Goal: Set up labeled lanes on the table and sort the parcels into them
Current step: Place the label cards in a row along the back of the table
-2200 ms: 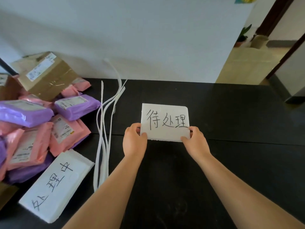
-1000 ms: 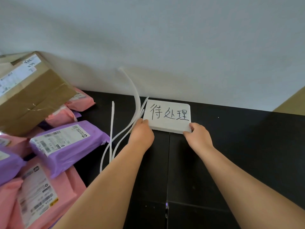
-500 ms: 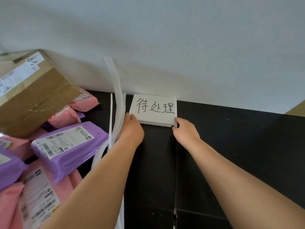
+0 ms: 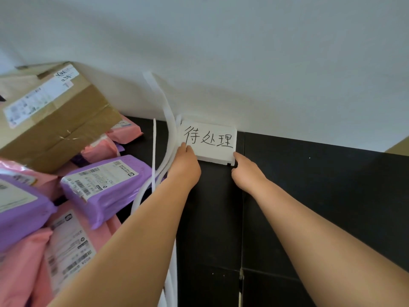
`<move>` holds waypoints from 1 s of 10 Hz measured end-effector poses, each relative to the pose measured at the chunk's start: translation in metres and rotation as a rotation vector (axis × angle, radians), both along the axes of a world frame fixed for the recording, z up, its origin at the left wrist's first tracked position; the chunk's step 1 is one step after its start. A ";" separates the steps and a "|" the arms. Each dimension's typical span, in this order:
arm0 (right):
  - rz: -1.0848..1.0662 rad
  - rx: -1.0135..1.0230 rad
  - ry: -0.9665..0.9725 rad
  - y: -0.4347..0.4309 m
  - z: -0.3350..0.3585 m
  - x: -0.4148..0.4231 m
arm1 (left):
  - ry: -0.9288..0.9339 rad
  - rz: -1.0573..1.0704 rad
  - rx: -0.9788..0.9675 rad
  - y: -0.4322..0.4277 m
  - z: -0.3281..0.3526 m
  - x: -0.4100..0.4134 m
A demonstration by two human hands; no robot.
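Against the white wall (image 4: 243,52), the black table (image 4: 309,196) bears a label (image 4: 212,140).

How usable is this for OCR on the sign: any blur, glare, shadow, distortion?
Head view: the sign is sharp and evenly lit, no glare; the cardboard box casts a soft shadow on the wall; wide-angle stretch enlarges the near forearms.

Handwritten in black on the white foam card (image 4: 210,141) at the bench's (image 4: 309,196) far edge: 待处理. Left of it, barcoded shipping labels (image 4: 101,178) on the purple parcel (image 4: 124,196), pink parcel (image 4: 24,262) and cardboard box (image 4: 73,129) carry print too small to read.
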State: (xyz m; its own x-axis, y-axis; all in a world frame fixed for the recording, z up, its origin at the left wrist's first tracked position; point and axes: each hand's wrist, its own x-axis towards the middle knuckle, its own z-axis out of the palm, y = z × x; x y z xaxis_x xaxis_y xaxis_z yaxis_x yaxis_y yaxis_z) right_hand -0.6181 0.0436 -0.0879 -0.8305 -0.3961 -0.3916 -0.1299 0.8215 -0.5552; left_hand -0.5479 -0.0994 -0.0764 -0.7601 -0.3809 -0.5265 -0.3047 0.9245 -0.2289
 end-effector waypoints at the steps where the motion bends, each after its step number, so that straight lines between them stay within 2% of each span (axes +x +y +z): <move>1: -0.015 -0.023 0.030 0.007 0.010 0.012 | 0.008 -0.004 0.013 0.004 0.011 0.008; 2: -0.035 -0.039 0.056 0.019 0.026 0.025 | 0.181 0.014 0.041 0.006 0.024 0.019; 3: -0.051 -0.022 0.092 0.031 0.046 0.041 | 0.673 0.153 0.447 0.011 0.036 0.040; 5: -0.044 0.014 0.121 0.056 0.091 0.095 | 0.793 0.166 0.510 0.027 0.068 0.091; 7: 0.015 -0.008 0.136 0.071 0.129 0.164 | 0.848 0.188 0.455 0.048 0.097 0.178; 9: 0.111 -0.077 0.119 0.086 0.146 0.241 | 0.838 0.329 0.339 0.055 0.119 0.273; 10: 0.131 -0.111 0.088 0.093 0.143 0.279 | 0.805 0.420 0.354 0.058 0.124 0.321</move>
